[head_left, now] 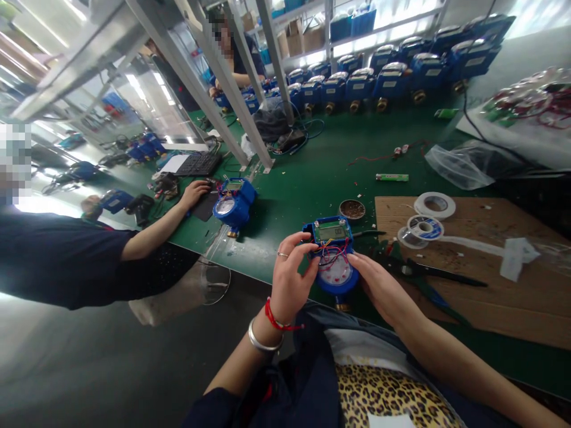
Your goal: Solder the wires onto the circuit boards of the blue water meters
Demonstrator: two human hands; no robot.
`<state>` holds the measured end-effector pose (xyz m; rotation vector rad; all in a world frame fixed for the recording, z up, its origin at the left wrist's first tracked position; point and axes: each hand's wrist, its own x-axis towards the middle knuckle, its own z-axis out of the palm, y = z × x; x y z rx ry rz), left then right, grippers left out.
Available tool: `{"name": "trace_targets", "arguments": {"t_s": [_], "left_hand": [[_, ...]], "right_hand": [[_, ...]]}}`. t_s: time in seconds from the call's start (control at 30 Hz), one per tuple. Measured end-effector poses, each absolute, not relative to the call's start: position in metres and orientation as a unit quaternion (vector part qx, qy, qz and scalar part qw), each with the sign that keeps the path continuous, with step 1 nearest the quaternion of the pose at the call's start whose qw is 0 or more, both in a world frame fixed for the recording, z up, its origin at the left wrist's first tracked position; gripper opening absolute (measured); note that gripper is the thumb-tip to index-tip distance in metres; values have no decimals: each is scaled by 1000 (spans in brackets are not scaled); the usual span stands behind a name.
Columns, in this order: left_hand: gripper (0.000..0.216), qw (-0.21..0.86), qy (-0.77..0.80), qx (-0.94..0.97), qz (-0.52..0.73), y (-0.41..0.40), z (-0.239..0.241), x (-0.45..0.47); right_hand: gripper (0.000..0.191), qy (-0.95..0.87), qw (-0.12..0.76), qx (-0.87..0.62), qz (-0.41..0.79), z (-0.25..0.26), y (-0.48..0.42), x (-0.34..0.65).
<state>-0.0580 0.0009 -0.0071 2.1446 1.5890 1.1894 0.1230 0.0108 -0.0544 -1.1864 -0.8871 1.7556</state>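
A blue water meter (338, 279) sits in front of me at the table edge, its top housing uncovered. Its small display (333, 231) is lit with digits, and red, yellow and black wires (332, 252) lie loose below it. My left hand (292, 267) is curled at the meter's left side, thumb and fingertips by the housing and wires; whether it pinches a wire I cannot tell. Along the right side, my right hand (379, 282) steadies the meter with its fingers together. Just behind the meter stands a round tin (352, 208) with brown contents.
To the right, cardboard (482, 303) carries a tape roll (435, 205), a solder spool (425, 229) and black-handled pliers (439, 274). On the left a co-worker's hand (195, 193) is beside another open meter (235, 205). Metal posts (250, 101) and rows of blue meters (359, 84) stand behind.
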Motion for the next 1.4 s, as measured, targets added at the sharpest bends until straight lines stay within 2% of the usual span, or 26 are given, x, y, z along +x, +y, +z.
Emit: {"name": "trace_targets", "arguments": {"t_s": [0.2, 0.4, 0.57, 0.7, 0.97, 1.17, 1.4], "left_hand": [[15, 105, 547, 732, 393, 10, -4, -54], [4, 121, 537, 729, 407, 18, -3, -53], [5, 121, 541, 722, 414, 21, -4, -49], [4, 122, 546, 716, 419, 20, -7, -47], [5, 129, 545, 706, 434, 18, -9, -48], [2, 131, 538, 698, 454, 16, -11, -47], [28, 122, 533, 688, 476, 10, -15, -47]], "right_hand": [[40, -418, 404, -517, 629, -43, 9, 132], [48, -477, 380, -531, 588, -34, 2, 138], [53, -598, 381, -568, 418, -19, 9, 149], [50, -680, 405, -513, 331, -13, 38, 153], [59, -821, 291, -393, 295, -13, 89, 149], [53, -866, 255, -366, 225, 4, 97, 147], [48, -855, 322, -371, 165, 19, 87, 146]]}}
